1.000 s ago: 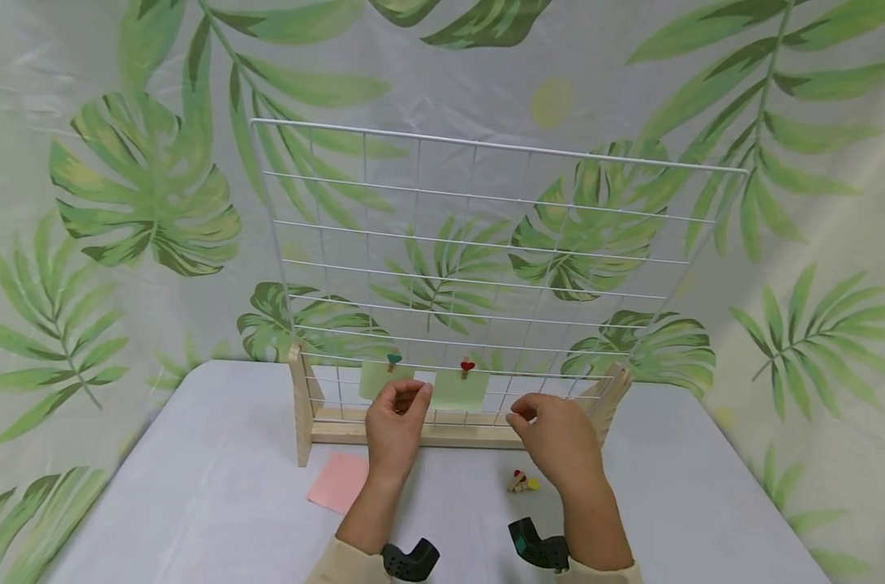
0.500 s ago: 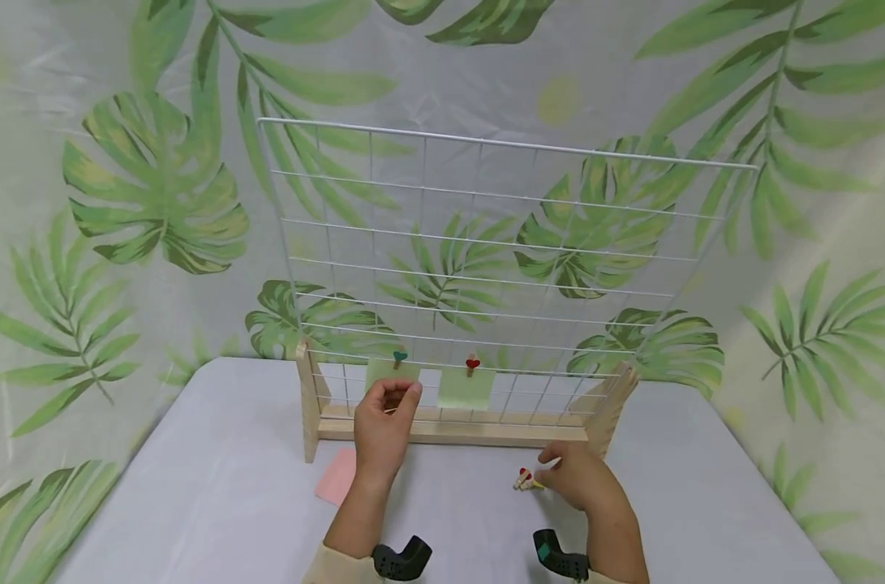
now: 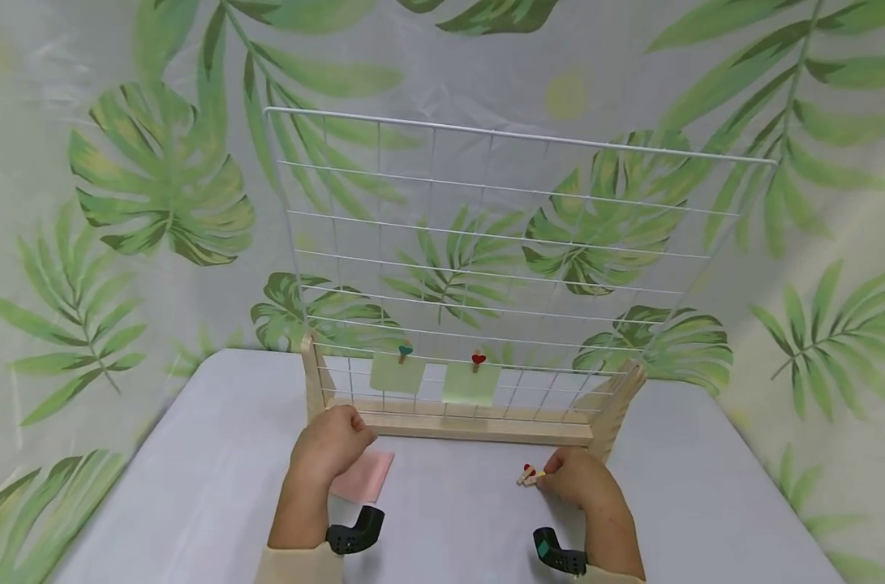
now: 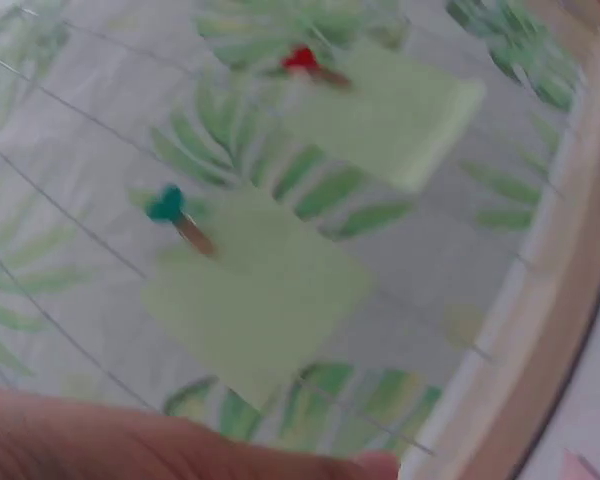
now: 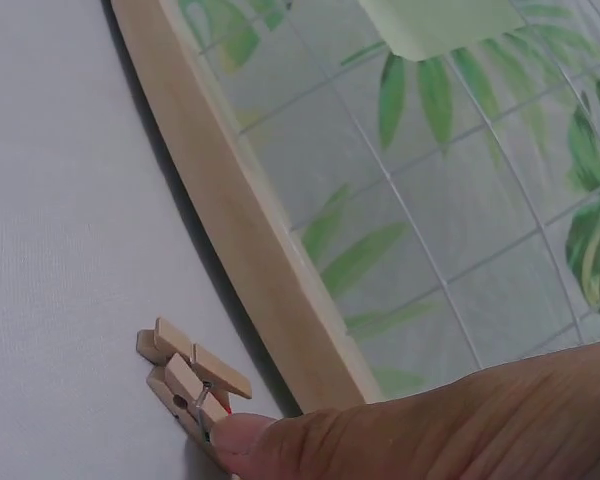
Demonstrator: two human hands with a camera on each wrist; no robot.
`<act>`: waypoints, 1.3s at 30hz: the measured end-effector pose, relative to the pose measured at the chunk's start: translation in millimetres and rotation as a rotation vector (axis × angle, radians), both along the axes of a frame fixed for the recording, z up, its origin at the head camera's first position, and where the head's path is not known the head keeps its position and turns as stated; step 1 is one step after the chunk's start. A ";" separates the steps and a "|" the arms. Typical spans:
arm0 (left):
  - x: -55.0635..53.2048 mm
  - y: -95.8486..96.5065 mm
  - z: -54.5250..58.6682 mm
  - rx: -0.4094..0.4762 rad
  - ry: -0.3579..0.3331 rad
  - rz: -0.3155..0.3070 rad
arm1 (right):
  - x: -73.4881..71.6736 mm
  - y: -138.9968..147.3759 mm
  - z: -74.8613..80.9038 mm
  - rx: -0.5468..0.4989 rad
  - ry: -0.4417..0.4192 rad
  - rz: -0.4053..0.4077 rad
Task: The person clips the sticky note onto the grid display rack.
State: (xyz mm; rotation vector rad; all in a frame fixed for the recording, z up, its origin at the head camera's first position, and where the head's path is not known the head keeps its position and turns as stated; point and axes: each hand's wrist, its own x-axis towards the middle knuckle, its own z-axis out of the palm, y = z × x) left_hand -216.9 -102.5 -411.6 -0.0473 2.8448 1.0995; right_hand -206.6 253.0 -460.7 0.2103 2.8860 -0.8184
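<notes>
My left hand [image 3: 331,442], fingers loosely curled, hovers over the left edge of a pink square paper [image 3: 371,477] and holds nothing that shows. At the small pile of wooden clothespins [image 3: 527,477], my right hand [image 3: 577,478] pinches one with a yellow ornament, thumb and finger close together. In the right wrist view my thumb covers part of the clothespins [image 5: 188,385]. Two pale green papers hang on the white wire grid [image 3: 515,191]. A teal heart clothespin [image 3: 405,354] clips the left green paper [image 3: 397,373]; a red heart clothespin [image 3: 477,360] clips the right green paper [image 3: 471,385].
The grid stands in a wooden base [image 3: 479,427] with a slanted wooden foot [image 3: 615,412] at the right end. A white cloth covers the table [image 3: 442,519]. Behind hangs a leaf-printed curtain [image 3: 486,73].
My left hand has moved from in front of the green papers down and left to the pink paper. My right hand has dropped from the grid to the clothespins, its fingertips closing together.
</notes>
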 end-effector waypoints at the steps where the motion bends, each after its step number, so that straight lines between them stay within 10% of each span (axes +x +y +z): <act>1: -1.8 -1.1 -3.0 -0.043 -0.022 0.019 | -0.2 0.3 1.1 0.000 0.003 0.003; 12: -16.0 10.7 -34.0 -0.164 -0.062 0.167 | 4.1 4.0 18.0 -0.075 0.001 0.073; 20: -19.4 14.5 -44.2 -0.140 -0.015 0.152 | 6.9 2.9 24.5 -0.111 0.021 0.084; 39: -13.7 3.1 -22.3 -0.094 0.016 0.040 | 7.5 4.3 20.7 -0.145 0.046 0.068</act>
